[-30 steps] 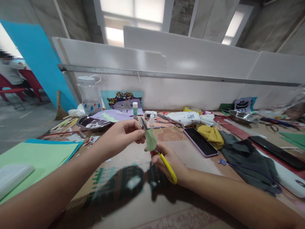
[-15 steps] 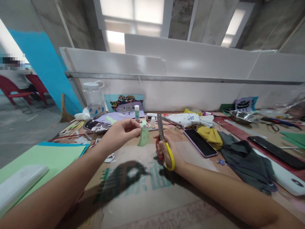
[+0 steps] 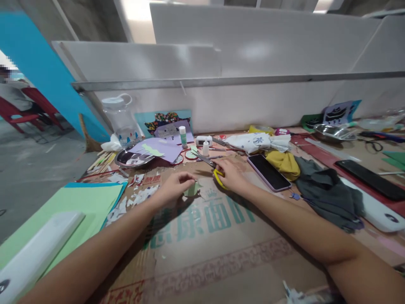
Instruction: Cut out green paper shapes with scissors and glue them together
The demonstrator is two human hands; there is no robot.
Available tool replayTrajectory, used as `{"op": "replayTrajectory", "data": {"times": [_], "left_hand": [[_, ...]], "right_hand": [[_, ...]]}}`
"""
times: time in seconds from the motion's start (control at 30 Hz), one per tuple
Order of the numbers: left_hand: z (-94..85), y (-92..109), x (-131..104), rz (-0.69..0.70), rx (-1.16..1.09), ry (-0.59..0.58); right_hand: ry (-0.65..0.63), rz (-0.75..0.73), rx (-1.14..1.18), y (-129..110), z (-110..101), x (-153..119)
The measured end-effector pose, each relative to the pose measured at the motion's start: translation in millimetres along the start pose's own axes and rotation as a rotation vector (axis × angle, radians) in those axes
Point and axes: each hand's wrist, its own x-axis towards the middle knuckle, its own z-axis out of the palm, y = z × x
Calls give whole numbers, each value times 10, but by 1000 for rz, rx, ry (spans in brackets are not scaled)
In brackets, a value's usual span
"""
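Observation:
Between its thumb and fingers, my left hand (image 3: 177,188) pinches a small light green paper piece (image 3: 192,189), low over the printed cardboard (image 3: 202,257). Scissors (image 3: 219,179) with yellow and red handles are in my right hand (image 3: 230,174), just right of the paper. Their blades point up and left, toward a glue stick (image 3: 182,137) and a small white bottle (image 3: 205,147). The blades do not touch the green paper. Behind my left hand, a purple sheet (image 3: 171,151) with a green cutout lies partly on a metal dish (image 3: 126,162).
Green sheets (image 3: 91,200) bearing a white device (image 3: 47,249) lie left. A clear jug (image 3: 122,122) stands at the back left. On the right are a phone (image 3: 268,172), yellow cloth (image 3: 284,164), dark cloth (image 3: 322,190) and a black phone (image 3: 373,179). A person in a chair sits far left.
The view has tilted down. Both hands have lowered toward the cardboard. The scissors have turned from upright to slanting left, and the green paper is lower.

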Motion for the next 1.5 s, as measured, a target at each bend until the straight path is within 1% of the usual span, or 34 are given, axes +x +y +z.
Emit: {"op": "replayTrajectory", "data": {"times": [0.1,0.2,0.3,0.4,0.5,0.57,0.83,0.97,1.03,1.1,1.13,1.17,1.23,1.3,1.37,1.4,1.43,1.5], "left_hand": [[26,-143,-29,-26,-24,-57],[49,-214,-37,-43,-67,-73],[74,-243,-40,-34,-120,-78],[96,-268,-48,19,-133,-71],[120,-282,-61,78,-125,-78],[136,-279,-71,105,-117,-80],[158,-259,-109,81,-89,-86],[135,-237,-109,45,-27,-57],[128,-229,-102,35,18,-23],[127,-232,-86,51,55,4],[130,-237,-75,68,73,3],[135,-242,-64,87,80,9],[147,-249,-47,110,89,9],[153,-247,-44,110,90,11],[141,-235,-60,104,79,25],[128,-226,-73,116,74,56],[110,-218,-88,150,76,112],[74,-209,-112,304,132,239]], "right_hand": [[-19,-13,-76,59,-36,17],[0,-28,-110,33,-47,-2],[19,-137,-62,-68,-18,-60],[-59,-244,1,-200,46,-153],[-169,-287,48,-294,112,-230],[-195,-302,71,-321,138,-251],[-157,-297,149,-325,128,-219],[-112,-306,128,-303,138,-220],[-85,-301,103,-292,110,-200],[-76,-287,53,-307,12,-159],[-96,-276,14,-332,-73,-138],[-132,-259,-33,-372,-182,-120],[-249,-222,-124,-485,-452,-110],[-345,-227,-176,-606,-731,-123],[-438,-209,-231,-684,-935,-122],[-467,-191,-241,-694,-990,-101],[-481,-167,-239,-681,-1009,-59],[-445,-106,-210,-591,-947,92]]}}
